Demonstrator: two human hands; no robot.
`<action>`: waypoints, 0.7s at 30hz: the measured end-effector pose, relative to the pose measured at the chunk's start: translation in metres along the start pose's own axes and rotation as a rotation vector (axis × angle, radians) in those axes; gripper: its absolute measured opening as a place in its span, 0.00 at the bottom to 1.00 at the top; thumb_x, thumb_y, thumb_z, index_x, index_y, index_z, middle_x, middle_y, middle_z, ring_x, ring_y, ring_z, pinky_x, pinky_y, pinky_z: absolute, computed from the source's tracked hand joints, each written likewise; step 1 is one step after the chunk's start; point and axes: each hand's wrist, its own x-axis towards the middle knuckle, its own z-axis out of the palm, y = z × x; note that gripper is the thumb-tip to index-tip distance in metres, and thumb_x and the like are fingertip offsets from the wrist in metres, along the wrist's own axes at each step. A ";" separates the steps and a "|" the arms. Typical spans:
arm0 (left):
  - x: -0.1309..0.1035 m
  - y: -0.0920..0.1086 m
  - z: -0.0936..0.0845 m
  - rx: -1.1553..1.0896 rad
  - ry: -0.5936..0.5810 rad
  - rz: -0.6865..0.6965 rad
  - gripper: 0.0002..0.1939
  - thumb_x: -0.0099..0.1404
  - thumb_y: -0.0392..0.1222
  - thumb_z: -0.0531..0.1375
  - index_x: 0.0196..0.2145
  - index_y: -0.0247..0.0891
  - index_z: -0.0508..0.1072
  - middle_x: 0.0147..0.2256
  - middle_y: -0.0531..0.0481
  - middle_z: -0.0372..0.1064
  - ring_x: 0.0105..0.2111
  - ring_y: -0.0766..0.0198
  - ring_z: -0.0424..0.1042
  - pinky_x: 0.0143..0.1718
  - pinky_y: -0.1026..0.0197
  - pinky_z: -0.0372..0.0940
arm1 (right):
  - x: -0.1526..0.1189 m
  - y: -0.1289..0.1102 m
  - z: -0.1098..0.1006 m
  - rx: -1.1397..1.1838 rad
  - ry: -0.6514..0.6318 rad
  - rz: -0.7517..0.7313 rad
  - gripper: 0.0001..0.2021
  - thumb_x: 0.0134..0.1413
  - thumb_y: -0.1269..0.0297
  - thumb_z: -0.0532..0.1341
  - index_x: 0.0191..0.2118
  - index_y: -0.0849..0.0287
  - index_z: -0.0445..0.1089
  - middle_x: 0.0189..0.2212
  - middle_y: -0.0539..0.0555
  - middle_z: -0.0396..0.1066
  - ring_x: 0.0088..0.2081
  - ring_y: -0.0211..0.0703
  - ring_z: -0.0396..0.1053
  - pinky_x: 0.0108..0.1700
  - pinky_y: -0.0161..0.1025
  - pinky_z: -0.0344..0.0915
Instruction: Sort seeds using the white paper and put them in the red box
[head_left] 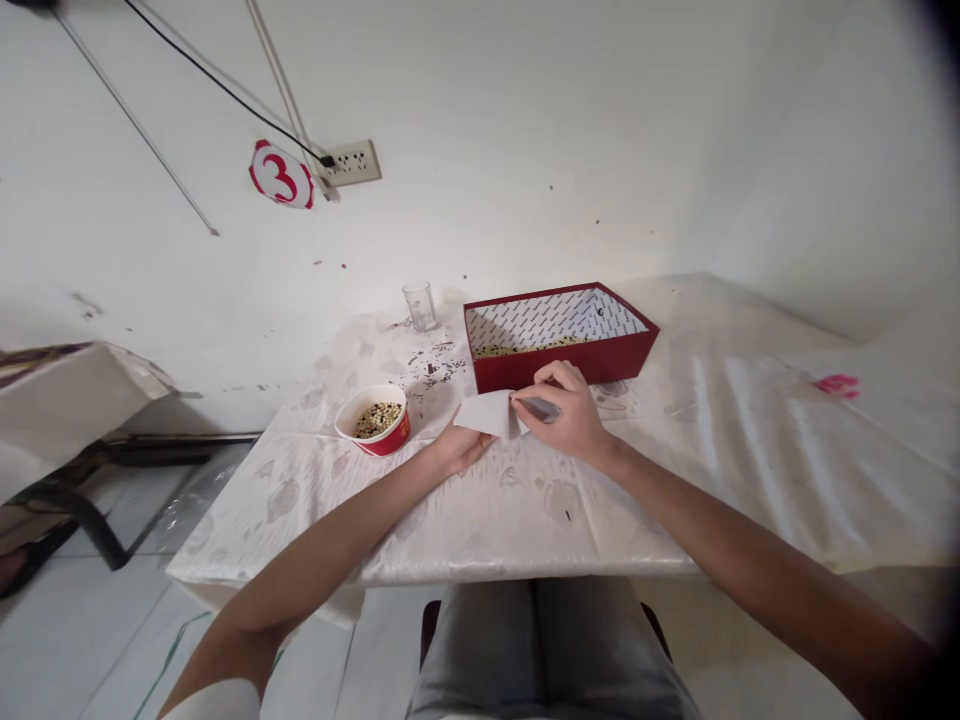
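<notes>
A small white sheet of paper (486,413) is between my hands, over the table just in front of the red box. From its left side my left hand (463,447) grips it, the fingers partly hidden under the sheet. The thumb and fingertips of my right hand (566,415) pinch its right edge. Behind them stands the dark red box (566,362), open on top and lined with patterned white, with light and black beads or seeds inside. Left of my left hand is a red and white tub (391,436) holding similar grains.
A clear glass (420,306) stands near the wall, with dark bits (433,370) scattered in front of it. A patterned cloth (480,540) covers the table. A power socket (352,163) with a plugged cable is on the wall.
</notes>
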 end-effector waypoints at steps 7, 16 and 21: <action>0.003 0.000 -0.006 -0.002 -0.133 -0.005 0.18 0.53 0.37 0.73 0.43 0.35 0.81 0.36 0.44 0.81 0.33 0.61 0.77 0.37 0.61 0.71 | 0.000 -0.001 0.000 -0.002 -0.053 0.002 0.04 0.57 0.69 0.67 0.38 0.53 0.78 0.36 0.53 0.66 0.38 0.47 0.67 0.43 0.49 0.64; 0.008 -0.003 -0.014 0.013 -0.179 0.032 0.17 0.48 0.41 0.73 0.35 0.31 0.82 0.36 0.38 0.81 0.42 0.48 0.79 0.42 0.54 0.71 | -0.002 0.000 0.001 0.035 -0.094 0.014 0.06 0.58 0.70 0.65 0.38 0.53 0.78 0.36 0.54 0.66 0.38 0.47 0.66 0.44 0.49 0.64; 0.006 -0.001 -0.010 0.000 -0.232 0.069 0.15 0.52 0.42 0.72 0.37 0.31 0.82 0.41 0.37 0.81 0.48 0.47 0.77 0.51 0.51 0.69 | -0.002 -0.001 0.002 0.034 -0.100 0.028 0.06 0.61 0.68 0.65 0.41 0.52 0.79 0.36 0.54 0.67 0.38 0.46 0.65 0.44 0.49 0.64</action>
